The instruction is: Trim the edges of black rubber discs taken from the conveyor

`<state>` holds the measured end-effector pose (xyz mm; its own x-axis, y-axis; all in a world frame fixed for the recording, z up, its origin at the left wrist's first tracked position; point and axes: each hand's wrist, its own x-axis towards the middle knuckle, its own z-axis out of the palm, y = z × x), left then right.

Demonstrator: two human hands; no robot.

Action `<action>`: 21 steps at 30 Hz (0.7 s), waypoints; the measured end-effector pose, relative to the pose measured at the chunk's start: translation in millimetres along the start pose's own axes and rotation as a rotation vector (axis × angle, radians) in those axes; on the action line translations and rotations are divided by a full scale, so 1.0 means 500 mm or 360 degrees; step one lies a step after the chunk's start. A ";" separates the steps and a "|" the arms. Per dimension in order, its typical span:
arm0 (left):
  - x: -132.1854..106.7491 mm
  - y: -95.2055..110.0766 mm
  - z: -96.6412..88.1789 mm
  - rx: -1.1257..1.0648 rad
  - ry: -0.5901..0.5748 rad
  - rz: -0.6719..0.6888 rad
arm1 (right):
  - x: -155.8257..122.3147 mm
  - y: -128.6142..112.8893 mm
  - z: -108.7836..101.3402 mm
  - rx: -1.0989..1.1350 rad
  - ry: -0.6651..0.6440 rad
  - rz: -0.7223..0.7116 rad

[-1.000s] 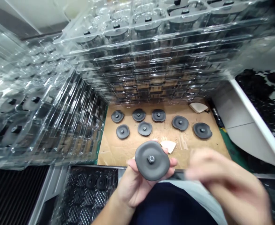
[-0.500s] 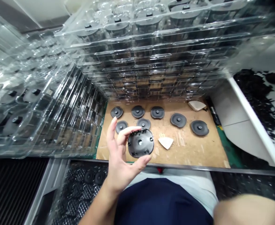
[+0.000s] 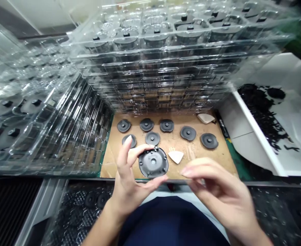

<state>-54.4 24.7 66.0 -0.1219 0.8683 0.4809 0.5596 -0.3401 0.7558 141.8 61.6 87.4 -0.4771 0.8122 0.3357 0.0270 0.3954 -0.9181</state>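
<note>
My left hand (image 3: pixel 128 184) pinches a dark grey round rubber disc (image 3: pixel 153 163) between thumb and fingers, its underside with a small centre hole turned toward me. To the right of the disc, my right hand (image 3: pixel 217 194) is blurred, fingers loosely curled, holding nothing that I can see. Its fingertips are a short gap from the disc. On the brown cardboard sheet (image 3: pixel 212 160) behind lie several similar grey discs (image 3: pixel 187 133) in two rows, each with a centre nub. A small pale triangular piece (image 3: pixel 176 156) lies on the cardboard near the held disc.
Tall stacks of clear plastic trays (image 3: pixel 155 68) holding dark parts rise behind and at the left (image 3: pixel 37 123). A white bin (image 3: pixel 265 119) with black scraps stands at the right. Another pale piece (image 3: pixel 206 118) lies at the cardboard's far right. Dark trays (image 3: pixel 89 201) sit below the bench edge.
The left hand turned the disc from nub side to underside. The right hand dropped out at lower right, then came back up beside the disc.
</note>
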 end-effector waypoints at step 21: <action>-0.061 0.035 -0.042 -0.0323 -0.0696 -0.0486 | -0.031 0.086 0.071 0.1231 -0.0104 0.0894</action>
<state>-58.0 -15.1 73.8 0.1213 0.9921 0.0309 0.3783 -0.0750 0.9227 118.9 51.0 35.0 -0.6197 0.7623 -0.1867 -0.3099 -0.4562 -0.8341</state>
